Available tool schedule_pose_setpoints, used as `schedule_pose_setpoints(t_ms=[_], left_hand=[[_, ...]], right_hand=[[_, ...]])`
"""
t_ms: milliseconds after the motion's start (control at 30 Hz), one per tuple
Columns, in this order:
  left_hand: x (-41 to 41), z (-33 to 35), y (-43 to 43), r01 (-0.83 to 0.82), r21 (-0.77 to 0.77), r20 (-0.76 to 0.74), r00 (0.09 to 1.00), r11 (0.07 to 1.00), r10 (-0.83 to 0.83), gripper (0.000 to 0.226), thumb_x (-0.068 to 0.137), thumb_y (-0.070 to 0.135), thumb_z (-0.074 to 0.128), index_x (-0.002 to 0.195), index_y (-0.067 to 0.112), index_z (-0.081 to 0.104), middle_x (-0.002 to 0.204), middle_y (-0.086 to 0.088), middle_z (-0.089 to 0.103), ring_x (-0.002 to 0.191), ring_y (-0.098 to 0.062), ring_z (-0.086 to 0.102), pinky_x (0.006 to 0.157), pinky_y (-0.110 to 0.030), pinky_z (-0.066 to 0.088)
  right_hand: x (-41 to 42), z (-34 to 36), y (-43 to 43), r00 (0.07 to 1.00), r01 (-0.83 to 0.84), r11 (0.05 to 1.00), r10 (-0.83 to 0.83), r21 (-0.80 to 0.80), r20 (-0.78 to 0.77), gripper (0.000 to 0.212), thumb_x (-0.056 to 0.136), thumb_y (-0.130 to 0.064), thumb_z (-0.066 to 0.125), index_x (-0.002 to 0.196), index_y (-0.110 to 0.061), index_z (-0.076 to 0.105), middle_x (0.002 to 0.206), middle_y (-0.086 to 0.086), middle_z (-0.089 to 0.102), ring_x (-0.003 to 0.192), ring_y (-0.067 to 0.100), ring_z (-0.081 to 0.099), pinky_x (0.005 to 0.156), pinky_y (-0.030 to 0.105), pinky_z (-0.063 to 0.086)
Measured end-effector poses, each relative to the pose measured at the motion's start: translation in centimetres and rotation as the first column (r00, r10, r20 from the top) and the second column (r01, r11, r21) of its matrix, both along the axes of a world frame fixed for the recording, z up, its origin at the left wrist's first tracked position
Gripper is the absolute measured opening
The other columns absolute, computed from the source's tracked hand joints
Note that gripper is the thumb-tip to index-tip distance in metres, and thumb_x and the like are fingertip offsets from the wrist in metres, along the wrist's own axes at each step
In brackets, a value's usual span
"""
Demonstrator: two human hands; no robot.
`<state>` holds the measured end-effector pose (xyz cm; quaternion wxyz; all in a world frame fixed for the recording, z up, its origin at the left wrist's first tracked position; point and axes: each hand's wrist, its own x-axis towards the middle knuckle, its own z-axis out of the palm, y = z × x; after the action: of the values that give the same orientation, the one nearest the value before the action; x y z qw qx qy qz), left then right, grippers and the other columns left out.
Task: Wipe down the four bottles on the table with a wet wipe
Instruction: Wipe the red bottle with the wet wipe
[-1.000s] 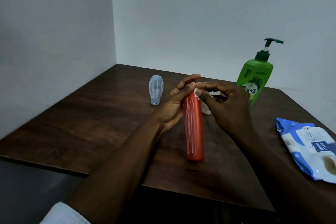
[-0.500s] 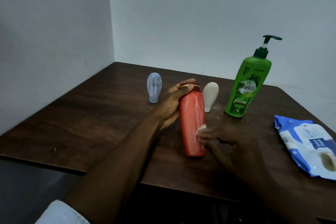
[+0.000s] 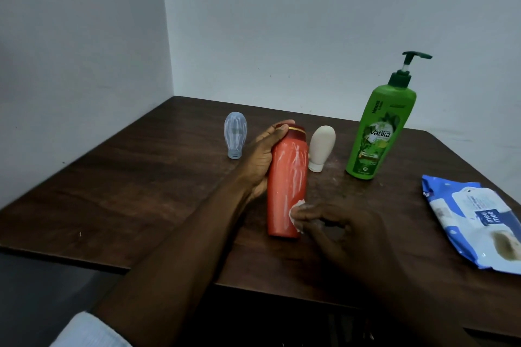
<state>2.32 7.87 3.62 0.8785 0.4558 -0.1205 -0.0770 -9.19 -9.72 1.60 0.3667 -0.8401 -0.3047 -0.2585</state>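
red plastic at the centre of a dark wooden table (image 3: 135,183): a person's left hand (image 3: 260,162) grips the red bottle (image 3: 284,183) by its upper half, thumb lying up by the darker cap, fingers curled round the far side. the bottle leans slightly, cap away from the camera, base toward the near edge. the right hand (image 3: 341,229) sits just beside the bottle's lower right flank, its fingers bent and pinching a white wet wipe (image 3: 296,213) that touches the red surface near the base.

behind the hands stand the other three bottles: a clear bottle (image 3: 235,138) to the left, cap down, apart from the left hand; a cream bottle (image 3: 322,147), also cap down, just beside the red one's shoulder; and a green pump bottle (image 3: 379,132) labelled vatika, upright to the right. a blue and white wipes pack (image 3: 473,224) lies flat near the table's right side.

most of the wipe is buried under the right fingers, with only a crumpled corner showing. the left fingers are hidden behind the bottle. whether the bottle's base rests on the wood cannot be told. the pack is cut off by the frame's right edge, and a pale sleeve (image 3: 87,329) is cropped at the bottom.
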Motion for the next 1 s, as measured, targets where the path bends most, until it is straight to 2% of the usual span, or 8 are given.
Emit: schedule_pose_setpoints(t_ms=[200, 267, 400, 533, 633, 733, 867, 1000], left_hand=[[0.0, -0.2, -0.3, -0.013, -0.045, 0.0, 1.0, 0.999, 0.013, 0.016, 0.099, 0.028, 0.059, 0.108, 0.021, 0.07, 0.099, -0.017, 0.07, 0.085, -0.037, 0.066, 0.071, -0.041, 0.06], [-0.1, -0.2, -0.2, -0.002, -0.035, 0.003, 1.0, 0.999, 0.002, 0.023, 0.099, 0.038, 0.057, 0.101, 0.023, 0.075, 0.097, -0.017, 0.07, 0.082, -0.033, 0.068, 0.071, -0.041, 0.06], [-0.2, -0.2, -0.1, 0.034, 0.028, 0.005, 0.999, 0.999, -0.034, 0.044, 0.099, 0.058, 0.047, 0.088, 0.031, 0.08, 0.085, -0.006, 0.077, 0.07, -0.019, 0.074, 0.061, -0.034, 0.06], [0.1, -0.5, -0.1, -0.006, 0.018, 0.021, 1.0, 1.0, 0.005, 0.041, 0.097, 0.059, 0.049, 0.097, 0.031, 0.078, 0.093, -0.005, 0.078, 0.076, -0.017, 0.075, 0.063, -0.033, 0.06], [0.4, -0.7, -0.2, -0.02, 0.008, 0.009, 1.0, 1.0, 0.02, 0.04, 0.097, 0.059, 0.05, 0.104, 0.029, 0.075, 0.101, -0.008, 0.077, 0.085, -0.022, 0.075, 0.07, -0.038, 0.061], [0.5, -0.8, -0.3, -0.023, -0.019, 0.002, 1.0, 1.0, 0.023, 0.038, 0.099, 0.055, 0.049, 0.104, 0.027, 0.074, 0.104, -0.005, 0.076, 0.086, -0.021, 0.074, 0.076, -0.038, 0.06], [0.3, -0.8, -0.5, -0.023, -0.035, -0.01, 1.0, 0.999, 0.023, 0.036, 0.102, 0.048, 0.046, 0.1, 0.024, 0.073, 0.101, -0.003, 0.076, 0.08, -0.018, 0.073, 0.068, -0.033, 0.061], [0.2, -0.7, -0.3, -0.023, -0.042, -0.03, 0.999, 0.999, 0.022, 0.034, 0.102, 0.048, 0.045, 0.103, 0.024, 0.07, 0.092, -0.006, 0.074, 0.074, -0.019, 0.07, 0.065, -0.033, 0.059]], right_hand=[[3.3, 1.8, 0.8, 0.998, 0.055, 0.997, -0.056, 0.048, 0.016, 0.02, 0.079, -0.01, 0.083, 0.096, -0.02, 0.08, 0.098, -0.011, 0.076, 0.093, -0.002, 0.07, 0.081, 0.028, 0.06], [4.6, 2.5, 0.9, 0.998, 0.067, 0.995, -0.068, 0.07, 0.015, 0.018, 0.08, -0.012, 0.083, 0.096, -0.019, 0.08, 0.098, -0.01, 0.077, 0.092, -0.003, 0.07, 0.08, 0.024, 0.059], [6.8, 4.3, 1.3, 0.995, 0.093, 0.989, -0.096, 0.111, 0.019, 0.014, 0.083, -0.016, 0.081, 0.096, -0.021, 0.081, 0.095, -0.011, 0.077, 0.089, -0.005, 0.07, 0.073, 0.011, 0.054], [8.6, 5.9, 1.6, 0.992, 0.121, 0.983, -0.126, 0.138, 0.029, 0.021, 0.082, -0.017, 0.081, 0.104, -0.02, 0.079, 0.099, -0.008, 0.075, 0.085, 0.001, 0.07, 0.068, 0.012, 0.054], [9.2, 6.3, 1.8, 0.992, 0.121, 0.97, -0.123, 0.209, -0.003, 0.017, 0.082, -0.02, 0.081, 0.099, -0.019, 0.08, 0.092, -0.008, 0.077, 0.075, -0.003, 0.07, 0.066, 0.01, 0.052], [9.3, 5.9, 1.9, 0.986, 0.155, 0.97, -0.163, 0.186, 0.025, 0.013, 0.082, -0.023, 0.082, 0.095, -0.021, 0.081, 0.086, -0.009, 0.078, 0.073, -0.003, 0.07, 0.067, 0.008, 0.05], [9.0, 5.1, 2.0, 0.99, 0.12, 0.979, -0.131, 0.164, 0.059, 0.014, 0.085, -0.016, 0.079, 0.099, -0.02, 0.08, 0.095, -0.006, 0.077, 0.085, 0.0, 0.071, 0.073, 0.011, 0.054], [8.0, 3.7, 1.6, 0.986, 0.096, 0.991, -0.108, 0.098, 0.13, 0.016, 0.085, -0.015, 0.078, 0.101, -0.019, 0.079, 0.098, -0.009, 0.074, 0.088, 0.0, 0.07, 0.076, 0.023, 0.06]])
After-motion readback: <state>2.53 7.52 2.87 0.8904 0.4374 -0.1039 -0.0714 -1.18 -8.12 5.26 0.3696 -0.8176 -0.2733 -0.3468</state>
